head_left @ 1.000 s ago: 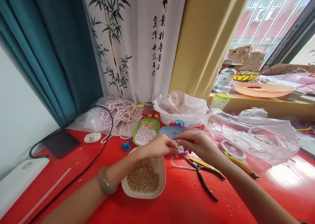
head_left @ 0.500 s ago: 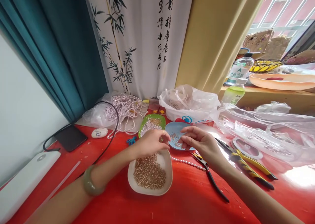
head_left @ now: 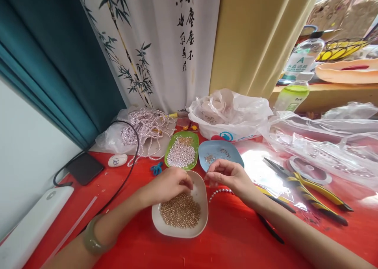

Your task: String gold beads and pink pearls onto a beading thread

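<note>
My left hand [head_left: 174, 183], with a green bangle on its wrist, reaches over the far part of a white dish [head_left: 156, 224]. Its fingers curl down together near the gold beads [head_left: 180, 213] in that dish; anything between them is hidden. Just right of the dish, at the front edge of a blue tray [head_left: 234, 154], my right hand [head_left: 228, 176] pinches thumb against fingers. Whatever it holds is too small to make out. A string of silvery beads [head_left: 220, 192] lies on the table below it, running partly out of sight under the hand.
Behind the white dish is a green tray [head_left: 195, 135] of pearly beads. Pliers [head_left: 313, 190] lie at the right, and black handles [head_left: 271, 229] show beneath my right forearm. Plastic bags [head_left: 236, 115] line the back. A black cable [head_left: 136, 158] curves across the left side.
My left hand has lowered toward the gold beads, its fingers turning down. My right hand has moved down and slightly left, off the blue tray's middle. The camera view has shifted.
</note>
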Demonstrator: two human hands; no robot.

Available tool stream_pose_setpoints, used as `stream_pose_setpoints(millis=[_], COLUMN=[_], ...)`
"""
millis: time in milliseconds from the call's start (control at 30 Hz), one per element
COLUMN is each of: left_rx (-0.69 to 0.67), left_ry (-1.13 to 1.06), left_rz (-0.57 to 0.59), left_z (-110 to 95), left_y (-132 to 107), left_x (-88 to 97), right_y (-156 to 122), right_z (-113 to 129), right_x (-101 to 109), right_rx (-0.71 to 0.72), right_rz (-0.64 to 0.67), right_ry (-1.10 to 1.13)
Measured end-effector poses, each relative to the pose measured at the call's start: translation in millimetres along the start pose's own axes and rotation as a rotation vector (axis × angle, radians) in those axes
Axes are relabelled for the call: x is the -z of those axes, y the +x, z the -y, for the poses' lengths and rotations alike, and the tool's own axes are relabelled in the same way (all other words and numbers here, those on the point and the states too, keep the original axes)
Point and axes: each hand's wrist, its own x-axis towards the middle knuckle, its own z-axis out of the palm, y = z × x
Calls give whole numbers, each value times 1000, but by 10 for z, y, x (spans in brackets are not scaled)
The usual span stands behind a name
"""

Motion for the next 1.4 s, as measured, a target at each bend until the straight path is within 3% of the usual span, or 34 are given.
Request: stream_pose_setpoints(millis=[233,567,733,833,1033,1133,1267,1400], left_rx=[-29,-67,-7,85,223,260,251,225], left_ry=[175,222,173,-35,-825,-1110,-1304,-1365], left_rz=[9,-32,-78,-136,-198,-213,-223,-187], left_z=[-75,-88,-82,-72,-98,-109,-87,-56], left_y=[-24,-49,-43,-15,55,72,80,83], left_x=[30,-39,-74,-97,-116,-118,-145,-180], right_y=[-3,-43,-56,-67,-96,-104,-113,-106], right_z=[-42,-71,-103,-103,-121,-125,-118,-122], right_x=[15,3,0,-15,-61,-97,-158,-219], right_rx=[8,3,-10,-25,-39,-43,-88,-191], right_rz=[-41,-76,-99,-101,-83,-56,-4,42], right_ry=[14,123,164,168,183,210,204,199])
